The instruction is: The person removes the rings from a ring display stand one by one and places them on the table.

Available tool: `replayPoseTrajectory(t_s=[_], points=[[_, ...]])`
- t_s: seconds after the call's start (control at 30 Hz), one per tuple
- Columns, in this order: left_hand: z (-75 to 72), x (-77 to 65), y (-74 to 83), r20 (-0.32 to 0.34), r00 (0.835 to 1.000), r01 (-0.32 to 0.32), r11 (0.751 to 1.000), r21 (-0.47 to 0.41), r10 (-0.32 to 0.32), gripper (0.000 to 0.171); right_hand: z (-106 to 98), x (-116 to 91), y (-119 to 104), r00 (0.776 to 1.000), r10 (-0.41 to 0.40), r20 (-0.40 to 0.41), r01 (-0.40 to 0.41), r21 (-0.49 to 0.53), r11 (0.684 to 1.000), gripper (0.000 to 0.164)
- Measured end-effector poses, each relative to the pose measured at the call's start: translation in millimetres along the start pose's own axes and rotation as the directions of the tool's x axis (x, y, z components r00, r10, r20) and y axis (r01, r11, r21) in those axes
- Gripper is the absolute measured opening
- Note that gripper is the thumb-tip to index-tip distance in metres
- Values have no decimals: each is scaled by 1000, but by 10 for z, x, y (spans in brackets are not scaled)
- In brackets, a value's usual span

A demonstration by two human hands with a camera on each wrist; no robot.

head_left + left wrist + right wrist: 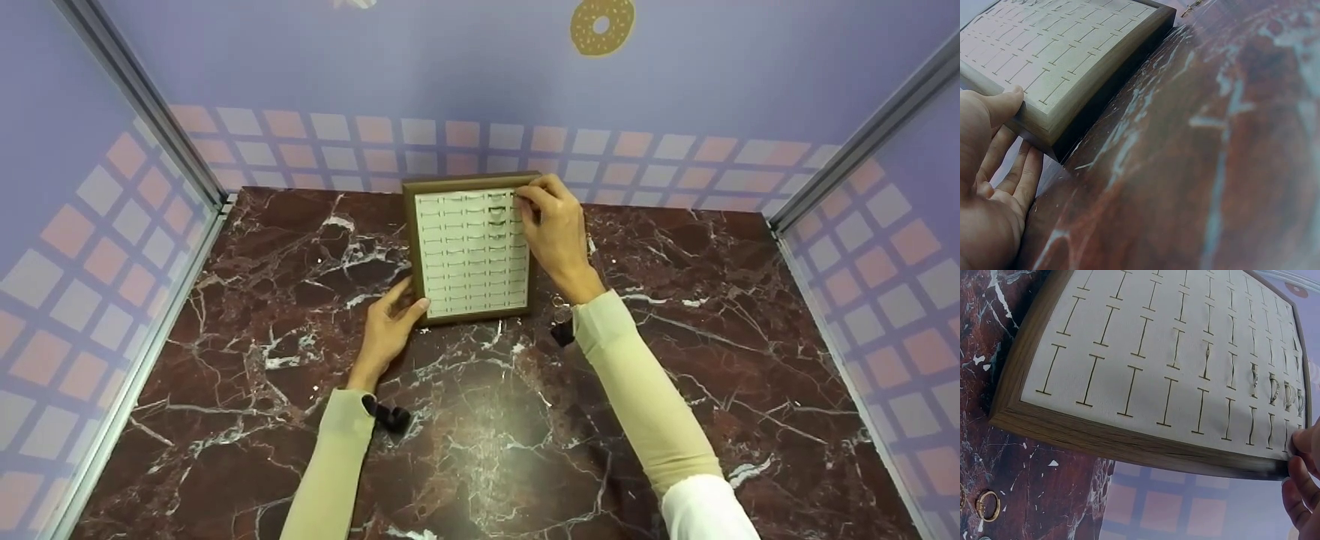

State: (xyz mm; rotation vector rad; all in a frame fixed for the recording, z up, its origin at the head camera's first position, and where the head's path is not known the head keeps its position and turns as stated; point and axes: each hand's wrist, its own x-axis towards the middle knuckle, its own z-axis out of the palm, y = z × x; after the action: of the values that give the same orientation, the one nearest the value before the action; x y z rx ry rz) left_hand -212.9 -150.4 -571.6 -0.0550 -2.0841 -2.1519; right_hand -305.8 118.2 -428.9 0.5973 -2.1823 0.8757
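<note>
A wood-framed ring display tray (472, 255) stands tilted near the back wall, its white padded insert (1027, 45) lined with rows of slots. Several silver rings (1274, 388) sit at the upper end of one column, beside the right-hand column. My left hand (390, 330) holds the tray's lower left corner, thumb on the front face and fingers at the underside. At the upper right corner my right hand (555, 225) pinches at the top slot of the right column; whatever small ring lies between its fingertips (1297, 439) is mostly hidden by them.
Loose gold rings (988, 505) lie on the dark red marbled table (480, 450), close to my right wrist. Behind the tray rises a purple wall (300, 75) with a checkered band, and side panels flank the table. A black strap (386, 414) hangs at my left wrist.
</note>
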Motion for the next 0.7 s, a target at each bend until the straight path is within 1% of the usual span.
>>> replayPoseTrajectory(t_s=[0.13,0.23,0.43,0.7], points=[[5,1,4,3,1000,4,1000,6,-4,57,-7,4,5,1000,-1,1,1,-17,1000,10],[4,3,4,5,1000,5,1000,8,-5,57,-19,8,2,1000,-2,17,3,-34,999,9],[-5,-1,2,-6,1000,1,999,41,-1,56,-41,15,4,998,-25,49,28,-64,998,8],[-6,3,-3,-11,1000,0,1000,31,1,55,-72,2,-5,998,-26,62,29,-50,998,7]])
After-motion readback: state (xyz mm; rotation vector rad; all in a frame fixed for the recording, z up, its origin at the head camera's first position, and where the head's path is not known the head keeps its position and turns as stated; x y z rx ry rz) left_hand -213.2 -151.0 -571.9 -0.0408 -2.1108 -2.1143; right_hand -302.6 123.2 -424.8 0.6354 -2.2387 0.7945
